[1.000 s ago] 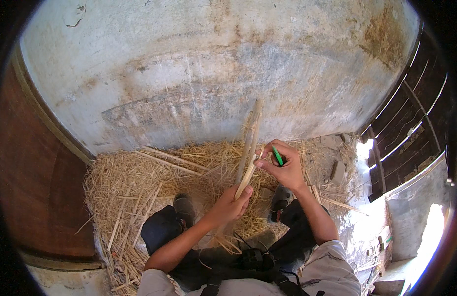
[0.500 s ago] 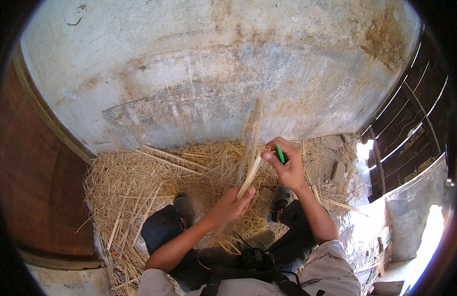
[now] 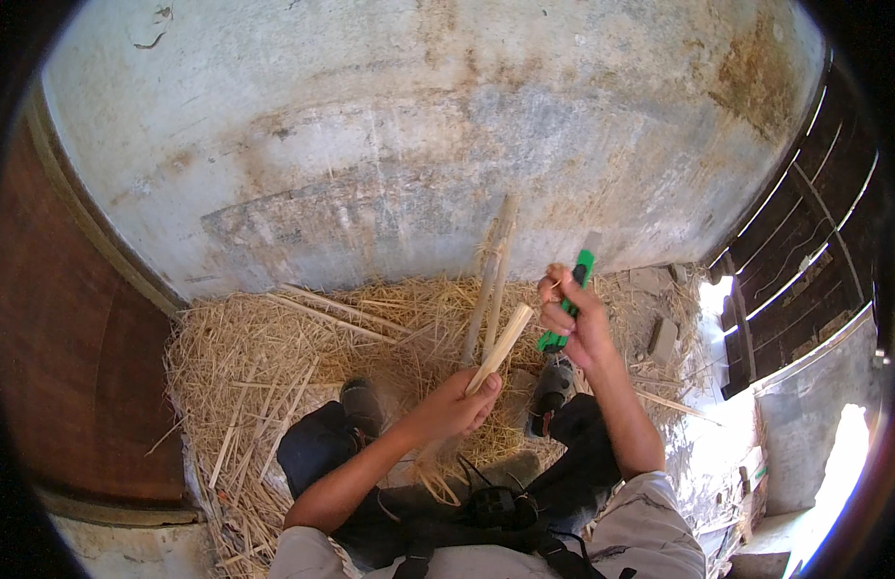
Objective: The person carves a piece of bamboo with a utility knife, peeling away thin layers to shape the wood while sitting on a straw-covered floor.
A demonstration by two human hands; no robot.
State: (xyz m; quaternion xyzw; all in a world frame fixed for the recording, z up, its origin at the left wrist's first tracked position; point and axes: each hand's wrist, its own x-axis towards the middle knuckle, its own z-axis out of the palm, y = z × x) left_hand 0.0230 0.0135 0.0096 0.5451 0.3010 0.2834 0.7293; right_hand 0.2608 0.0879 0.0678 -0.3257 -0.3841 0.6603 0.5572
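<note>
My left hand (image 3: 455, 405) is closed round a pale split length of bamboo or wood (image 3: 504, 338), which slants up and to the right from my fist. To its right, my raised right hand (image 3: 581, 318) grips a green utility knife (image 3: 583, 265), blade pointing up, clear of the pale piece. A thin pale sliver seems to lie at the right hand's fingers, too small to make out surely. Just behind both hands, a few longer bamboo poles (image 3: 505, 224) stand upright near the wall, their lower parts partly hidden.
A stained pale wall (image 3: 390, 154) rises ahead. Straw and shavings (image 3: 235, 367) cover the floor round my shoes (image 3: 361, 405), with loose strips (image 3: 332, 318) among them. A brown panel (image 3: 90, 338) borders the left; dark slatted boards (image 3: 785, 241) and a small block (image 3: 663, 338) are at the right.
My right hand has lifted away from the pale piece's tip, up and to the right, turning the green knife so its blade shows. My left hand has barely moved.
</note>
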